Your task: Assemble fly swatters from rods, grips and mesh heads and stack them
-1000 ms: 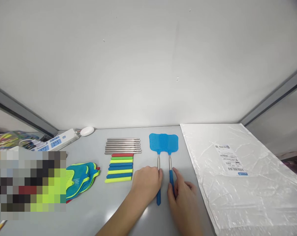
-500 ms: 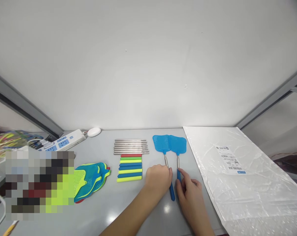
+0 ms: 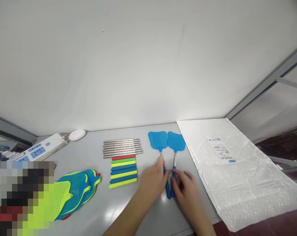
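Two blue fly swatters lie side by side with thin metal shafts and dark blue grips. My left hand [image 3: 152,177] is closed around the shaft and upper grip of the left fly swatter [image 3: 158,140]. The thumb and fingers of my right hand [image 3: 189,190] pinch the grip of the right fly swatter [image 3: 176,142]. The heads nearly touch at their edges, and the grip ends come close together. Left of my hands lie a row of metal rods [image 3: 122,148] and a row of coloured grips [image 3: 123,171] in red, green, yellow and blue.
A pile of loose swatter heads [image 3: 76,193] lies at the left of the grey table [image 3: 148,216]. Behind it are a white power strip [image 3: 43,148] and a white oval object [image 3: 77,134]. On the right a white bubble mailer [image 3: 202,147] with a label hangs past the table's front edge.
The two swatters, overlapping at the heads before, now lie side by side with their grip ends closer together. My hands have come nearer each other. The camera view has shifted and tilted.
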The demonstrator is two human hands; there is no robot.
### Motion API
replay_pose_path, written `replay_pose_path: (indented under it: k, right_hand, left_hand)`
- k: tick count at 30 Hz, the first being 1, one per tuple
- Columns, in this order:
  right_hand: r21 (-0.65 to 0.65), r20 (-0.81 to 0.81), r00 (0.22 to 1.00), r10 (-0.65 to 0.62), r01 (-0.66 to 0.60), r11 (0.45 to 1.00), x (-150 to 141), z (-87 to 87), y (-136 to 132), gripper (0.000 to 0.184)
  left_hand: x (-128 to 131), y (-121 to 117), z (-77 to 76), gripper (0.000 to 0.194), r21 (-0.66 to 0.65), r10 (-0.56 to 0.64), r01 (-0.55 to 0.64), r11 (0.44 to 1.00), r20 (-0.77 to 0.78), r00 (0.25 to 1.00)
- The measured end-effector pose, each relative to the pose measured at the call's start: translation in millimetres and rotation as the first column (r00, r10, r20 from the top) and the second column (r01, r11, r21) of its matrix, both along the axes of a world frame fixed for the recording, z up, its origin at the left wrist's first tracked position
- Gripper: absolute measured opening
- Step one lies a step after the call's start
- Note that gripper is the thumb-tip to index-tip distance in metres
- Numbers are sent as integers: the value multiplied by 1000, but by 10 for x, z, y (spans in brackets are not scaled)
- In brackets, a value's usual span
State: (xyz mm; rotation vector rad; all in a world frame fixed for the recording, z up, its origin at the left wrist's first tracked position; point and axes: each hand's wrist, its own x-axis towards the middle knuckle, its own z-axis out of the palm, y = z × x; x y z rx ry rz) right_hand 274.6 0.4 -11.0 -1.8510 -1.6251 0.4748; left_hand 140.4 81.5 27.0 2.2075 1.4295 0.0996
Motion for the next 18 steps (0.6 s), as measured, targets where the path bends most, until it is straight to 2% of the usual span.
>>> replay_pose_path:
  k: [4, 7, 11, 14, 18]
  right_hand:
    - [-25, -31, 999, 26, -26, 999, 13, 13, 7, 23]
    - [-29, -24, 999, 38, -38, 999, 17, 41, 20, 20]
    - [-50, -4, 997, 74, -75, 996, 22, 105, 59, 18]
    - [-85, -2, 989, 145, -145, 986, 14, 167, 124, 19]
    - [-112, 40, 978, 204, -198, 974, -23, 228, 238, 19]
  left_hand:
    - [26, 12, -18, 13, -3, -20, 20, 1000, 6, 1000]
    - [-32, 17, 50, 14, -24, -50, 51, 998, 54, 997]
    - [-240, 2, 211, 23, -176, -175, 222, 959, 248, 953]
    - [-368, -22, 249, 26, -236, -240, 319, 918, 309, 920]
    - [-399, -37, 163, 20, -210, -196, 273, 939, 324, 925]
